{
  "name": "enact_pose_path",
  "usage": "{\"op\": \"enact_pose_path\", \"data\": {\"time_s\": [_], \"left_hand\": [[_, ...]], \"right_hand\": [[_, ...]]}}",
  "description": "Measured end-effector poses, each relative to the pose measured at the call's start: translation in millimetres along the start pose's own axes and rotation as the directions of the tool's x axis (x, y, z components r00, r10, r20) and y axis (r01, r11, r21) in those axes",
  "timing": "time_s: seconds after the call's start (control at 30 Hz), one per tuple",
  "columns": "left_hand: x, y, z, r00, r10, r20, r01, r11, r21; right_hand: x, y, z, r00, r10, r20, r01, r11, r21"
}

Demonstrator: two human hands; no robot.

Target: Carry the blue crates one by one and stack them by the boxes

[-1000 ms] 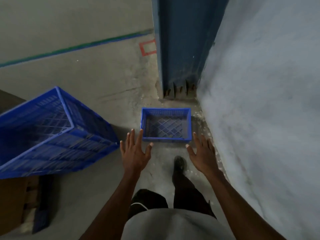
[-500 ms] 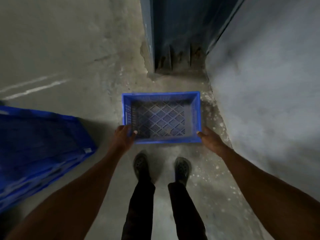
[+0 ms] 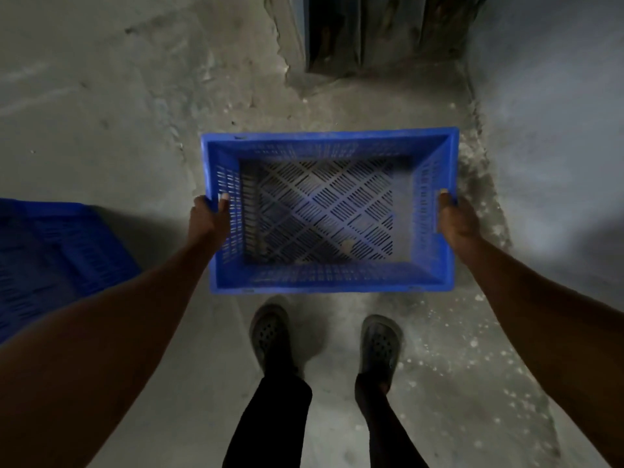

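Under me spreads the rough grey concrete floor (image 3: 101, 113), speckled with pale grit on my right side, and the pale plastered wall (image 3: 557, 96) rises along my right. At the top of my view stands the base of a blue-grey metal column (image 3: 354, 28), blurred and dark.

Off to my left, lying on the floor and cut by the edge of view, is a second blue slotted plastic crate (image 3: 50, 258); its outline is smeared, so I cannot tell how it is tilted.

In front of me, between my arms, I hold the blue rectangular plastic crate with slotted walls and a diamond-lattice bottom (image 3: 331, 282). Its open top faces me and it looks clear of the floor, just ahead of my dark perforated clogs (image 3: 270, 329).

My left hand (image 3: 209, 221) grips the crate's left short wall, thumb hooked over the rim to the inside, fingers hidden outside. My right hand (image 3: 456, 224) grips the right short wall the same way, thumb tip over the rim.
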State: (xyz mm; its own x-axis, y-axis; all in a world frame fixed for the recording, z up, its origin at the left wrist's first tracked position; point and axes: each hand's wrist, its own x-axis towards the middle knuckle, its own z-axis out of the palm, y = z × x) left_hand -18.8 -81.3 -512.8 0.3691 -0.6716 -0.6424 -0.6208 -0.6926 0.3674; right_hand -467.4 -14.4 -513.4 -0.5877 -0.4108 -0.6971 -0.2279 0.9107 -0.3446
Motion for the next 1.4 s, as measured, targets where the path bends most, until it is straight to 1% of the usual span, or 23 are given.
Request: {"op": "enact_pose_path", "data": {"time_s": [0.07, 0.1, 0.17, 0.27, 0.37, 0.43, 0.57, 0.73, 0.87, 0.97, 1.07, 1.17, 1.27, 1.4], "left_hand": [[7.0, -3.1, 0.4, 0.998, -0.054, 0.027, 0.059, 0.976, -0.208], [12.4, -6.2, 1.4, 0.997, -0.069, 0.047, 0.079, 0.960, -0.268], [11.2, -0.9, -1.0, 0.995, -0.056, 0.078, 0.077, 0.946, -0.314], [-3.6, 16.7, -8.0, 0.996, -0.007, 0.093, 0.041, 0.927, -0.374], [-23.9, 30.1, -25.8, 0.997, 0.007, 0.076, 0.022, 0.926, -0.378], [-49.8, 47.7, -49.7, 0.998, 0.010, 0.058, 0.014, 0.921, -0.390], [-121.9, 89.0, -123.5, 0.996, 0.074, 0.049, -0.053, 0.937, -0.345], [-238.4, 152.4, -252.1, 0.986, 0.156, 0.066, -0.116, 0.906, -0.406], [-348.6, 203.1, -352.0, 0.979, 0.204, 0.020, -0.165, 0.840, -0.517], [-421.0, 229.7, -408.8, 0.979, 0.205, -0.018, -0.183, 0.828, -0.530], [-476.6, 249.2, -449.7, 0.972, 0.232, -0.029, -0.210, 0.813, -0.543], [-516.2, 266.5, -485.3, 0.962, 0.271, 0.002, -0.226, 0.804, -0.550], [-542.9, 277.9, -508.3, 0.942, 0.335, 0.015, -0.272, 0.792, -0.547], [-559.6, 297.4, -521.4, 0.923, 0.384, -0.005, -0.338, 0.806, -0.487]], "right_hand": [[13.9, 3.6, 3.8, 0.997, 0.069, 0.047, -0.076, 0.982, 0.170], [17.7, 2.9, 3.4, 0.993, 0.074, 0.087, -0.092, 0.970, 0.223], [15.9, -2.6, -0.2, 0.986, 0.080, 0.145, -0.124, 0.935, 0.332], [10.8, -5.1, -10.8, 0.978, 0.052, 0.204, -0.132, 0.906, 0.401], [-10.3, -10.8, -31.4, 0.982, 0.026, 0.189, -0.110, 0.885, 0.453], [-35.2, -21.0, -58.3, 0.982, 0.003, 0.191, -0.097, 0.869, 0.486], [-105.7, -59.9, -134.0, 0.984, -0.027, 0.178, -0.062, 0.878, 0.475], [-231.4, -124.1, -262.8, 0.980, -0.142, 0.136, 0.081, 0.922, 0.379], [-346.2, -167.7, -364.0, 0.968, -0.218, 0.126, 0.155, 0.910, 0.384], [-424.6, -184.4, -425.0, 0.961, -0.253, 0.107, 0.190, 0.893, 0.408], [-485.8, -182.9, -469.4, 0.965, -0.244, 0.101, 0.165, 0.856, 0.491], [-533.9, -170.2, -504.1, 0.967, -0.242, 0.080, 0.155, 0.806, 0.572], [-570.4, -158.5, -521.8, 0.970, -0.236, 0.062, 0.152, 0.781, 0.605], [-605.1, -138.8, -528.0, 0.976, -0.216, -0.023, 0.180, 0.740, 0.648]]}}
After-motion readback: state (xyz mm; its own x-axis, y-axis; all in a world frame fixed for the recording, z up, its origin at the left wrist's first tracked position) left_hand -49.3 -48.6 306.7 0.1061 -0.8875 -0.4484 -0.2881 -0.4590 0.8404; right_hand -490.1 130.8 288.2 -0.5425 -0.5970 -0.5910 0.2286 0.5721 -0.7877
